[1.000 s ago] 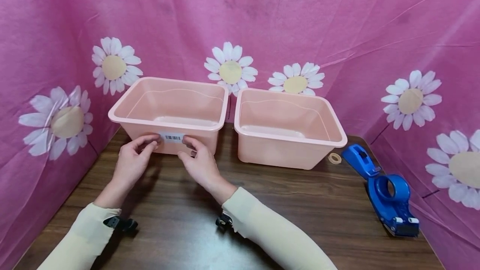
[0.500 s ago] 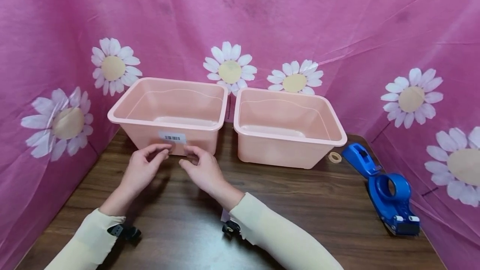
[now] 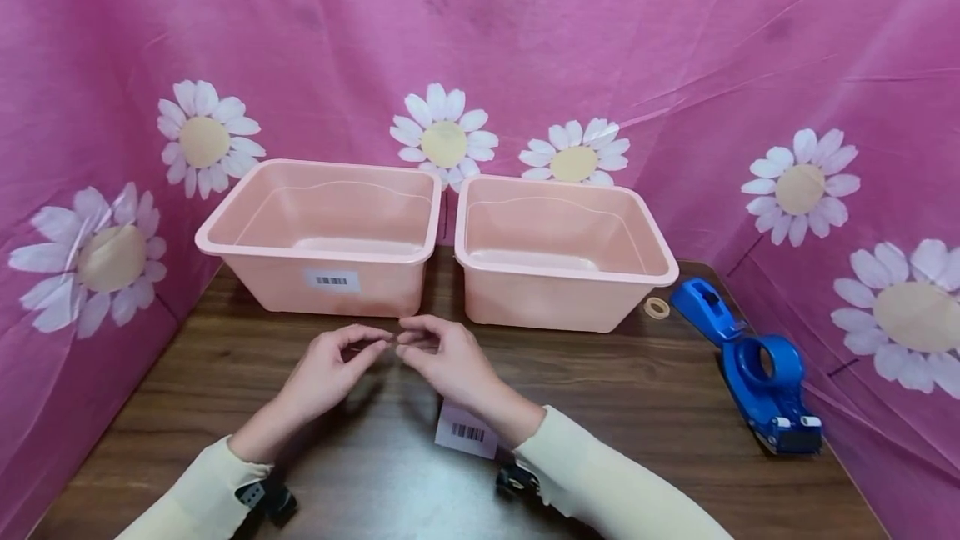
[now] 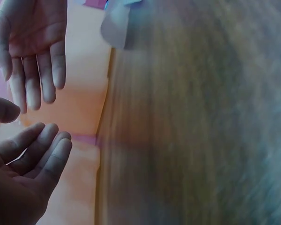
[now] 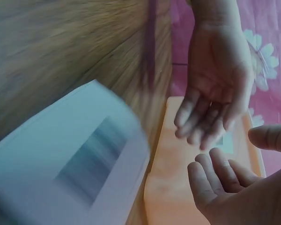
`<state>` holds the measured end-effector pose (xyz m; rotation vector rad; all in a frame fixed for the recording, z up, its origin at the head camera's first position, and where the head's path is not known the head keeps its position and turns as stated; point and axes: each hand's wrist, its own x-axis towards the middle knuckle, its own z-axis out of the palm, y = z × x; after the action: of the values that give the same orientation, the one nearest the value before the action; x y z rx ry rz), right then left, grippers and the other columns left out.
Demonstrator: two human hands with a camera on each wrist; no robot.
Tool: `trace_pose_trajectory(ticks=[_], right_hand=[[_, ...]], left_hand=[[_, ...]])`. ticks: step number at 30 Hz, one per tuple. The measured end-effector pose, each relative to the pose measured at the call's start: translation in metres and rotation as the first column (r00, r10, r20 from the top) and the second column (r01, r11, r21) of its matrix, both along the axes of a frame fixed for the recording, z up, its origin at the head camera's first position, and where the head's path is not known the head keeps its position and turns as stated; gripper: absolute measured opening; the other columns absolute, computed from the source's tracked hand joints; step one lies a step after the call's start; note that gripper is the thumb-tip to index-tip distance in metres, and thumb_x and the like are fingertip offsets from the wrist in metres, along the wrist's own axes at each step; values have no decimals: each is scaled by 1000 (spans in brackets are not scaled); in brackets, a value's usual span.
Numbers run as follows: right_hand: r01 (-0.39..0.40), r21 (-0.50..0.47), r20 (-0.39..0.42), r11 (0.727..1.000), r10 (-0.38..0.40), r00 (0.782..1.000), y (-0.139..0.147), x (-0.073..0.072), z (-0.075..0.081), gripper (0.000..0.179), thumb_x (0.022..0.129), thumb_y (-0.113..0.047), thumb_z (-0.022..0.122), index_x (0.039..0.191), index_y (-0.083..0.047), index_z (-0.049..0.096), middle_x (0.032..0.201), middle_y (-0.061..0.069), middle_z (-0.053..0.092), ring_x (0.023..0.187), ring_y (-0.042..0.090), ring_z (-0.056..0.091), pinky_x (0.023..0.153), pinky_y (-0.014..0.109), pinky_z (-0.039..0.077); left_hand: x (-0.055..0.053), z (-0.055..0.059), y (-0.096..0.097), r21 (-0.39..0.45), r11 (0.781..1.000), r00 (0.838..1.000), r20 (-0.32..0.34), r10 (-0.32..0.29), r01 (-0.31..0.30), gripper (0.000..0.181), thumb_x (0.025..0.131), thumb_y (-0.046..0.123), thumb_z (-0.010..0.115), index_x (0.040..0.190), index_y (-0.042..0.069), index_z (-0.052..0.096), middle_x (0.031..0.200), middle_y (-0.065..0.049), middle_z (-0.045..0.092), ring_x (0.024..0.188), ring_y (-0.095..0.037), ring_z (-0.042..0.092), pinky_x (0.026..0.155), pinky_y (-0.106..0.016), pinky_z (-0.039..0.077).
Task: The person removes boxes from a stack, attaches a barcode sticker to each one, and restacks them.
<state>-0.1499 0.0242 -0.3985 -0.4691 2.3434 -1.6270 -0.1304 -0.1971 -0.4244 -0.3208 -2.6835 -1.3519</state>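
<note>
In the head view my left hand (image 3: pixel 333 369) and right hand (image 3: pixel 450 361) hover over the table in front of the left tub, fingertips nearly meeting. Both wrist views show relaxed, slightly bent fingers with nothing between them on the left hand (image 4: pixel 28 173) and the right hand (image 5: pixel 234 187). The left pink plastic tub (image 3: pixel 352 294) carries a white barcode label (image 3: pixel 332 280) on its front wall. A white barcode sheet (image 3: pixel 461 432) shows below my right wrist, partly hidden by it; it fills much of the right wrist view, blurred.
A second pink tub (image 3: pixel 555 302) stands to the right, its visible front wall plain. Beside it are a small tan ring (image 3: pixel 657 308) and a blue tape dispenser (image 3: pixel 757 373). A pink flowered cloth (image 3: pixel 337 40) rises behind the wooden table (image 3: pixel 622 432).
Both hands have left the label on the left tub and drawn back toward me and to the right. The label stays on the tub. More of the barcode sheet under my right wrist now shows.
</note>
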Motion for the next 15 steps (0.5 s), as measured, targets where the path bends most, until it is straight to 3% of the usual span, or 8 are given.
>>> trace_pose_trajectory(ticks=[8, 15], right_hand=[[53, 57, -13, 997, -53, 999, 47, 10, -5, 35, 102, -13, 79, 136, -4, 77, 112, 7, 85, 103, 16, 81, 95, 25, 65], [142, 76, -2, 987, -142, 990, 82, 19, -11, 32, 100, -10, 81, 129, 2, 78, 107, 11, 85, 96, 14, 79, 86, 18, 61]], left_hand=[[9, -4, 19, -32, 998, 992, 111, -52, 56, 18, 107, 25, 77, 116, 12, 85, 111, 1, 86, 87, -3, 70, 77, -22, 56], [20, -7, 33, -37, 994, 976, 199, -91, 100, 13, 105, 30, 80, 107, 19, 86, 102, 6, 85, 85, -2, 71, 77, -21, 57]])
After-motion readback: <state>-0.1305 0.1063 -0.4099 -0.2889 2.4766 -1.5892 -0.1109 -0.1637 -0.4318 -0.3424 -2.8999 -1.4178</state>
